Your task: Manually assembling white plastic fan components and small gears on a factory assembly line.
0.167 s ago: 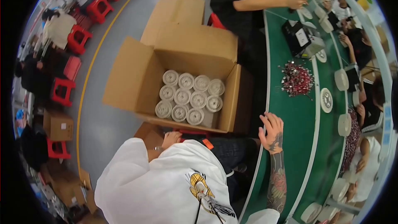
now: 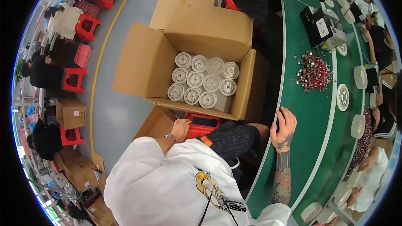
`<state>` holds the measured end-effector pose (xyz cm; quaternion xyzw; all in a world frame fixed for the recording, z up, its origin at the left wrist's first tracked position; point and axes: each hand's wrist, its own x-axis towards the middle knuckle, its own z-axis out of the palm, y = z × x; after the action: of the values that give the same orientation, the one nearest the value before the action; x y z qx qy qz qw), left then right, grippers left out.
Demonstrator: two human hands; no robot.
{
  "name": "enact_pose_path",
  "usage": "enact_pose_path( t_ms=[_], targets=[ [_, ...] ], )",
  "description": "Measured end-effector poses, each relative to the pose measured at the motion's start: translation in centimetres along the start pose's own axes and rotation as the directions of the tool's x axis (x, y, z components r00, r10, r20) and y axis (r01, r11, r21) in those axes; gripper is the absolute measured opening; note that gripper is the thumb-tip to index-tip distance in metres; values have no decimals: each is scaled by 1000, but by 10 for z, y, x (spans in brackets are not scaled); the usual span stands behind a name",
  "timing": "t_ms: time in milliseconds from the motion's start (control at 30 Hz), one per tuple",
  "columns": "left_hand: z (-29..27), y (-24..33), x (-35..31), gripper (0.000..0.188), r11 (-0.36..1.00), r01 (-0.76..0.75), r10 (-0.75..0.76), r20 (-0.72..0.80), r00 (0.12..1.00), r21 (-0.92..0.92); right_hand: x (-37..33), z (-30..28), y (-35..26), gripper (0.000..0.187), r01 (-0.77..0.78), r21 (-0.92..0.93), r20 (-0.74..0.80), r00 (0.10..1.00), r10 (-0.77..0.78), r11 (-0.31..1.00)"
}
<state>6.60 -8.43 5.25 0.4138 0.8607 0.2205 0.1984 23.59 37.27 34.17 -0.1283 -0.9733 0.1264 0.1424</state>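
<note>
Green bench [image 2: 310,142]; carton [image 2: 201,33]: eleven white discs [image 2: 203,81].

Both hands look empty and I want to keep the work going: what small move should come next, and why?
Probably reach the left hand forward into the open cardboard box for one of the white round parts. Both hands hold nothing: the left rests on the red stool close by the box, the right hand on the green table.

Bright even overhead light, soft shadows; strong fisheye bending, black corners, rim slightly blurred.
</note>
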Motion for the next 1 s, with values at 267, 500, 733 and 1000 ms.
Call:
enact_pose_path(
  t_ms=[267, 500, 733, 1000],
  targets=[
    [-7, 3, -7, 31, 997, 31, -30, 9, 999, -66, -1, 19, 1, 59, -127, -79, -49, 991, 123, 989],
    [-27, 26, 113, 25, 953, -60, 94, 101, 991, -297, 10, 21, 18, 65, -184, -165, 147, 967, 208, 969],
    [95, -39, 331, 26, 991, -127, 131, 384, 914, -34, 13, 25, 16, 75, -229, -305, 125, 953, 277, 924],
    [319, -239, 317, 28, 826, -410, 4, 723, 691, 388, 17, 61, 58, 80, -362, 102, 213, 918, 335, 927]
  ],
)
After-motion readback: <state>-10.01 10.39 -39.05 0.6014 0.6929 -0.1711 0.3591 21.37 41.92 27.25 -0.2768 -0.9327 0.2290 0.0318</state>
